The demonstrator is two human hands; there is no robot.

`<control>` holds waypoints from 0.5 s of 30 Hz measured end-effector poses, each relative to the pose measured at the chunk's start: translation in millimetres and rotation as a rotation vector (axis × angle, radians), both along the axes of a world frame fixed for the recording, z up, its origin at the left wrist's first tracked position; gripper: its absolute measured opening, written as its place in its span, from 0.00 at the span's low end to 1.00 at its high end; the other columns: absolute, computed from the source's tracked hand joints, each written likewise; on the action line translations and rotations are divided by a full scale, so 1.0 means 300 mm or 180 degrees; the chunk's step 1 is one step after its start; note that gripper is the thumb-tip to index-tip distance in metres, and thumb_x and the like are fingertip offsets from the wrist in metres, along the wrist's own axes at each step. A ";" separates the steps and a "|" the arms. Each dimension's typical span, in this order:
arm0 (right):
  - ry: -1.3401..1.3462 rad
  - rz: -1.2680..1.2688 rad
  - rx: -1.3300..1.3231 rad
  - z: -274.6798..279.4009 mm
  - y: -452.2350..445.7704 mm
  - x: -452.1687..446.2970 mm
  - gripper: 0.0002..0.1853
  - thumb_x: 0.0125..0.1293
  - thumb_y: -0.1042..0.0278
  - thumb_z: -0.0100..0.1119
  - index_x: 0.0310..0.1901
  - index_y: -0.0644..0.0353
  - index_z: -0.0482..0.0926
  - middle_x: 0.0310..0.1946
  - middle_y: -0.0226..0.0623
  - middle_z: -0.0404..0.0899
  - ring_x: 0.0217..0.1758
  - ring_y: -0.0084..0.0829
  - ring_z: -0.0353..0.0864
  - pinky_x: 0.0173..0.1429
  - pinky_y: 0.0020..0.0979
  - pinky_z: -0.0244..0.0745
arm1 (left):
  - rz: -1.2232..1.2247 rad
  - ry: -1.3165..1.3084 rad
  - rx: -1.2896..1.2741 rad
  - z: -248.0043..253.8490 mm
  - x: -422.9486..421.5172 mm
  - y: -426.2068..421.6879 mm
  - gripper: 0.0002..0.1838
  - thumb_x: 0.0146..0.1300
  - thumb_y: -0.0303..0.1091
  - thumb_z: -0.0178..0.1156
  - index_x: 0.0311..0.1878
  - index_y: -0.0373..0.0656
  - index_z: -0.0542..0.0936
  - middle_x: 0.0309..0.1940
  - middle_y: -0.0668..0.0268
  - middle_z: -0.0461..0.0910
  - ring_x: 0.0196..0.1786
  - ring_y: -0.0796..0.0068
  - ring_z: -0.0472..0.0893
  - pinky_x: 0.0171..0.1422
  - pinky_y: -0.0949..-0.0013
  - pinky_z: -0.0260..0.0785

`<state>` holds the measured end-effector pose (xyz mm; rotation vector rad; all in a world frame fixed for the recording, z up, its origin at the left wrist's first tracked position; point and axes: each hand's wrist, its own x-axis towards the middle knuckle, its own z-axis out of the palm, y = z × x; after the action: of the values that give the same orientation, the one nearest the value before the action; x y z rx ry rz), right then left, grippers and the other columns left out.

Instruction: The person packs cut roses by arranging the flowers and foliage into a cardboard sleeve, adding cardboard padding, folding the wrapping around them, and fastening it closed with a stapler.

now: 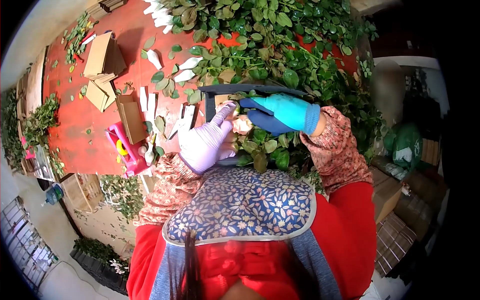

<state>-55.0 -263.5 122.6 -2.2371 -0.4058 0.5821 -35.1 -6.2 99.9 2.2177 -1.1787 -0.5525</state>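
My left hand (206, 142), in a thin lavender glove, curls its fingers over pale pink roses (242, 124) just in front of me. Its index finger reaches forward along the blooms. From the right comes my right hand (282, 114), in a teal and navy work glove. Its fingers are apart beside the rose heads, nothing clearly between them. A dark tray (250, 90) with a raised rim surrounds the flowers, with cardboard (221, 100) inside. Rose leaves (262, 146) spread below my right hand and partly cover the near rim. The stems are mostly hidden.
Leafy stems (300, 50) are heaped across the back and right of the red table (75, 135). Left of the tray are white sleeves (154, 59), cardboard pieces (105, 57) and a pink tape dispenser (125, 150). A blurred person (389, 90) is at the right.
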 end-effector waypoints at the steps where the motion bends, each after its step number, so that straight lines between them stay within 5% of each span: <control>1: 0.0080 -0.0108 0.0138 0.000 0.010 0.007 0.20 0.70 0.55 0.55 0.58 0.57 0.78 0.23 0.46 0.81 0.23 0.45 0.81 0.31 0.44 0.76 | 0.0060 0.0160 -0.0003 -0.002 -0.003 0.002 0.31 0.44 0.34 0.76 0.51 0.41 0.72 0.75 0.60 0.62 0.39 0.60 0.84 0.41 0.62 0.79; 4: 0.0293 0.0039 -0.0372 -0.029 0.040 0.032 0.22 0.73 0.50 0.51 0.59 0.55 0.77 0.21 0.43 0.80 0.19 0.38 0.80 0.26 0.40 0.74 | 0.0164 0.0506 -0.0134 0.001 -0.004 -0.002 0.34 0.44 0.34 0.77 0.55 0.41 0.72 0.75 0.62 0.63 0.40 0.58 0.85 0.41 0.61 0.79; 7: 0.0622 -0.0139 0.0039 -0.082 0.037 0.040 0.22 0.74 0.45 0.49 0.54 0.54 0.79 0.20 0.39 0.80 0.14 0.30 0.76 0.22 0.35 0.71 | 0.0116 0.0130 0.0254 -0.003 -0.004 -0.005 0.34 0.44 0.33 0.77 0.55 0.42 0.72 0.74 0.62 0.64 0.40 0.58 0.85 0.42 0.62 0.79; 8: 0.0567 -0.0261 0.0267 -0.092 0.037 0.043 0.22 0.74 0.44 0.49 0.52 0.54 0.80 0.20 0.38 0.79 0.13 0.27 0.75 0.21 0.34 0.70 | 0.0285 0.0652 0.0004 -0.006 -0.004 -0.006 0.34 0.44 0.33 0.77 0.55 0.42 0.72 0.73 0.62 0.64 0.40 0.58 0.85 0.42 0.62 0.79; 9: 0.0771 -0.0324 -0.0037 -0.030 0.048 0.050 0.16 0.72 0.55 0.57 0.50 0.59 0.78 0.29 0.48 0.82 0.28 0.44 0.82 0.33 0.41 0.75 | 0.0384 0.0913 -0.0131 -0.010 -0.006 -0.006 0.33 0.45 0.32 0.77 0.55 0.42 0.72 0.73 0.63 0.64 0.40 0.58 0.85 0.43 0.62 0.79; 12: 0.0510 -0.0214 -0.0600 -0.047 0.013 0.031 0.23 0.73 0.44 0.52 0.51 0.56 0.81 0.26 0.46 0.83 0.25 0.42 0.82 0.35 0.42 0.77 | 0.0798 0.2156 -0.0559 -0.022 -0.010 -0.008 0.33 0.45 0.30 0.77 0.56 0.42 0.72 0.72 0.63 0.65 0.41 0.58 0.85 0.43 0.63 0.80; 13: 0.0349 -0.0149 -0.0685 -0.033 -0.002 0.018 0.24 0.71 0.44 0.54 0.55 0.56 0.80 0.31 0.49 0.84 0.33 0.49 0.83 0.43 0.45 0.77 | 0.0911 0.2486 -0.0669 -0.028 -0.012 -0.009 0.33 0.45 0.30 0.77 0.56 0.42 0.72 0.72 0.63 0.65 0.41 0.59 0.85 0.44 0.64 0.80; 15: 0.0197 -0.0176 -0.0692 0.022 -0.020 -0.013 0.24 0.71 0.44 0.55 0.56 0.55 0.79 0.32 0.49 0.84 0.34 0.49 0.84 0.43 0.45 0.77 | 0.0806 0.2266 -0.0632 -0.037 -0.012 -0.001 0.34 0.45 0.29 0.77 0.56 0.43 0.72 0.72 0.64 0.65 0.42 0.61 0.85 0.44 0.65 0.80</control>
<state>-58.8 -269.6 129.3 -2.4215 -0.2582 0.6925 -38.7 -6.6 88.7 1.7297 -0.5447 -0.9611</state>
